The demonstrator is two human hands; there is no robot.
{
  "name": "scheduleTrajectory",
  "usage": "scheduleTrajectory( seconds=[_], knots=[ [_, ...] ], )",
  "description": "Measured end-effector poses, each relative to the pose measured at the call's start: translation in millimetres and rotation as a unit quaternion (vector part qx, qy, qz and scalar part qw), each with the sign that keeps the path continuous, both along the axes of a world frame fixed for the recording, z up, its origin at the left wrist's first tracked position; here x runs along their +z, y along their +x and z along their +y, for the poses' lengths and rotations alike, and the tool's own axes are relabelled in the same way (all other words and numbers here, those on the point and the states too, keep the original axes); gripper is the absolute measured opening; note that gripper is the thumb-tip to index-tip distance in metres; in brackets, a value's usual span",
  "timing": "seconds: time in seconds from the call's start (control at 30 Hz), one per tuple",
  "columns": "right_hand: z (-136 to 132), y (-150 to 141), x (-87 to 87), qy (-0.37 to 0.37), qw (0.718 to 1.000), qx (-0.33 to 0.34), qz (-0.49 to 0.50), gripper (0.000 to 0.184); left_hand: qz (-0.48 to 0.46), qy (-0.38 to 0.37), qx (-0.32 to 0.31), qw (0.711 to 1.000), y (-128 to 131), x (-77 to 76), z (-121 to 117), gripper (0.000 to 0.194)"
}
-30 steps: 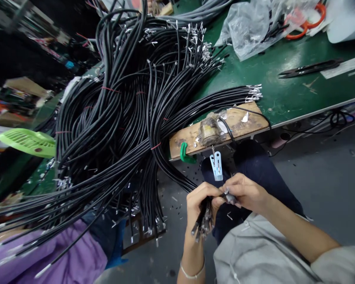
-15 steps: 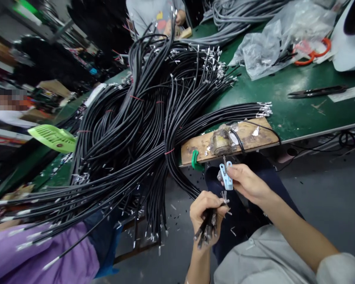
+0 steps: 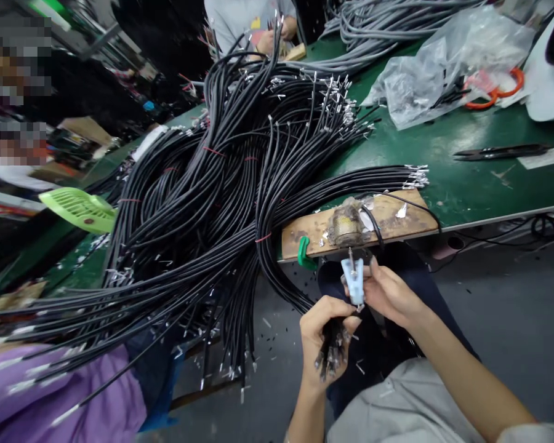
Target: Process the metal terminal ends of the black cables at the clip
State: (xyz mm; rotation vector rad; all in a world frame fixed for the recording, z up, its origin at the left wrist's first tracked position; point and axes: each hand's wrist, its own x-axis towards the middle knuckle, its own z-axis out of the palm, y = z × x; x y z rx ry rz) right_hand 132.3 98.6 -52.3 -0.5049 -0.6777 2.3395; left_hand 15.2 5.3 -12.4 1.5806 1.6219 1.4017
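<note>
My left hand (image 3: 325, 338) is closed around a bunch of black cables (image 3: 331, 352), whose stripped ends stick out below the fist. Between its thumb and forefinger, one wire end reaches the jaws of a light-blue clothes peg (image 3: 353, 288). The peg sits on the thin shaft of a small grimy motor (image 3: 346, 224) and looks slightly blurred. Beside the peg is my right hand (image 3: 388, 292), thumb lifted off it and fingers apart, some of them partly behind the peg. Whether those hidden fingers touch it I cannot tell.
The motor is mounted on a wooden board (image 3: 300, 231), held at the table edge by a green clamp (image 3: 306, 252). A big heap of black cables (image 3: 231, 166) covers the left. Scissors (image 3: 480, 101), a plastic bag (image 3: 410, 86) and snips (image 3: 503, 151) lie right. Other people sit nearby.
The peg's jaws have come down to the wire end at my left hand. My right thumb has let go of the peg and moved aside. The left hand keeps its cables.
</note>
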Motion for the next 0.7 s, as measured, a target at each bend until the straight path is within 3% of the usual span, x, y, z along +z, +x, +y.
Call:
scheduleTrajectory(
  seconds=[0.17,0.33,0.43,0.53,0.6,0.7],
  knots=[
    [-3.5,22.7,-14.3,0.047,0.995,-0.03,-0.077,0.038,0.006,0.024,-0.002,1.0,-1.1,-3.5,-5.6,0.016],
    [-13.4,35.7,-16.7,0.146,0.977,0.01,-0.153,0.038,0.006,0.02,-0.031,0.999,-3.7,-10.4,-9.2,0.009],
    [-14.7,35.4,-12.3,0.182,0.968,0.076,-0.155,0.044,0.017,-0.011,-0.058,0.998,-6.5,-10.6,-10.0,0.006],
    [-10.8,31.5,-4.6,0.206,0.95,0.198,-0.128,0.045,0.03,-0.045,-0.101,0.993,-9.4,-9.9,-11.8,0.004],
    [-9.5,27.4,-0.1,0.227,0.937,0.231,-0.129,0.045,0.022,-0.046,-0.088,0.995,-9.7,-10.9,-13.8,0.004],
    [-15.2,19.8,3.6,0.254,0.941,0.151,-0.166,0.048,0.007,-0.011,-0.043,0.999,-6.7,-13.5,-16.2,0.016]
  ],
)
